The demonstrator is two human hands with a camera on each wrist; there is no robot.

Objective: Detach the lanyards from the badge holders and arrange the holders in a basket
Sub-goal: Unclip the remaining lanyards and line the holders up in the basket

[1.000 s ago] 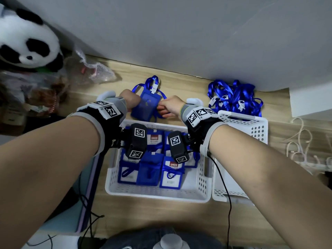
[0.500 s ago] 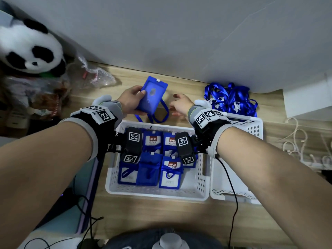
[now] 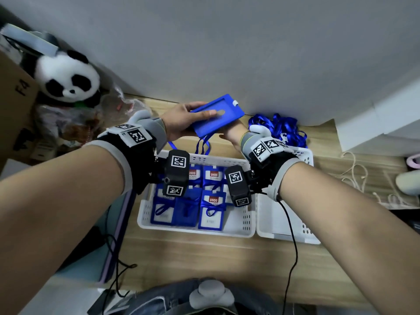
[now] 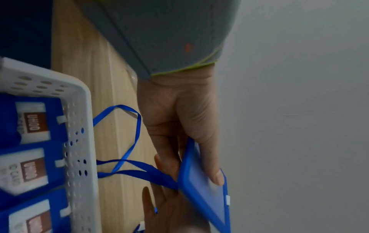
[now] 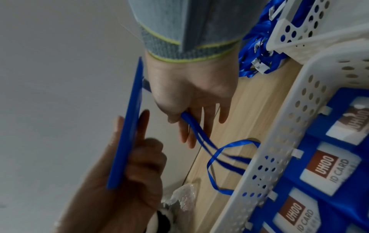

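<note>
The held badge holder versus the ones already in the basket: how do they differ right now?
The held badge holder is up in the air, gripped by the left hand; the holders in the basket lie flat in rows. The held one shows its plain blue back; several basket ones show UHOO ID cards. A blue lanyard hangs below the held one, in the right hand. All are blue.

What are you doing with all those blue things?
The left hand grips a blue badge holder above the desk. The right hand, under it, holds its blue lanyard. More holders, some with ribbons, lie in the white basket. Loose lanyards are piled behind.
</note>
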